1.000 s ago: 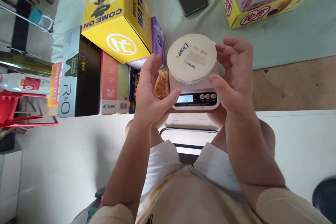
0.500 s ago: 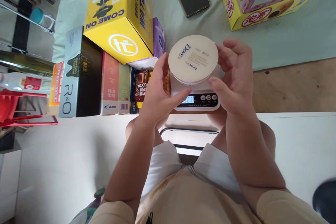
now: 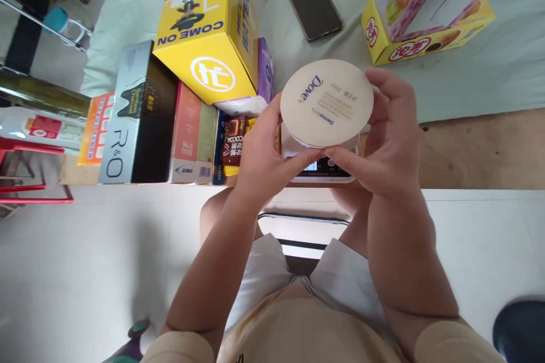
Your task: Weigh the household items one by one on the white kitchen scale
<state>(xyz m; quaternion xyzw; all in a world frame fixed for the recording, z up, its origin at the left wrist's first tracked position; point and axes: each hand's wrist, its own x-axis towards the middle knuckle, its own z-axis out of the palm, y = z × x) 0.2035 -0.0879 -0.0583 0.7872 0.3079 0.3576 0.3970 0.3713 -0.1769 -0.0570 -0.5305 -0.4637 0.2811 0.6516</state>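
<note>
A round cream-coloured Dove jar (image 3: 327, 103) is gripped from both sides, lid facing up. My left hand (image 3: 272, 150) curls around its left edge, with the thumb along the near rim. On the opposite side my right hand (image 3: 389, 130) has its fingers at the right edge and its thumb at the near rim, close to the other thumb. Under the jar is a white kitchen scale (image 3: 289, 144), mostly covered; part of its lit display and black button panel shows. The jar appears raised above the scale.
Left of my hands stand a brown cocoa packet (image 3: 233, 142), a pink box (image 3: 187, 136), a black and silver R&O box (image 3: 128, 125) and a yellow carton (image 3: 208, 39). A phone (image 3: 315, 8) lies beyond the jar; a yellow and pink box (image 3: 426, 34) stands at far right.
Both hands have closed in on the jar, and it looks larger and nearer, lifted off the scale. The thumbs have come together at its near rim. The view has shifted slightly.
</note>
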